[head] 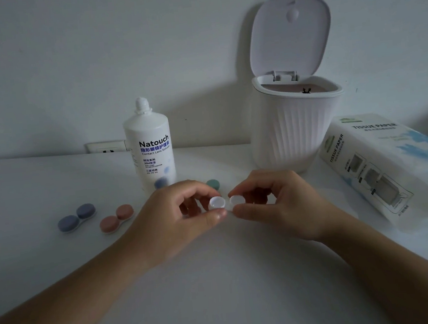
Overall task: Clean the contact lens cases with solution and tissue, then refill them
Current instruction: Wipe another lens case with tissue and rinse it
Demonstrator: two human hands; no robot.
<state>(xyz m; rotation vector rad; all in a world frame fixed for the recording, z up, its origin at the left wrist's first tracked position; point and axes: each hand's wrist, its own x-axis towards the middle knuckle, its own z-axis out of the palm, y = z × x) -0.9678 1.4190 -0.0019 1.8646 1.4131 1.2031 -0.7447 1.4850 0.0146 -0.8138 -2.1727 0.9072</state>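
Both hands hold an uncapped white contact lens case (225, 203) just above the white table, at the centre. My left hand (184, 217) pinches its left well between thumb and fingers. My right hand (270, 203) pinches its right well the same way. A green cap (213, 184) lies on the table just behind the hands. A blue capped case (76, 217) and a pink capped case (116, 218) lie to the left. The white solution bottle (150, 147) stands upright behind my left hand.
A small white ribbed bin (294, 132) with its lid (290, 35) flipped up stands at the back right. A pack of tissue paper (392, 164) lies at the right edge. A wall socket (105, 147) sits behind the bottle, at the table's back edge.
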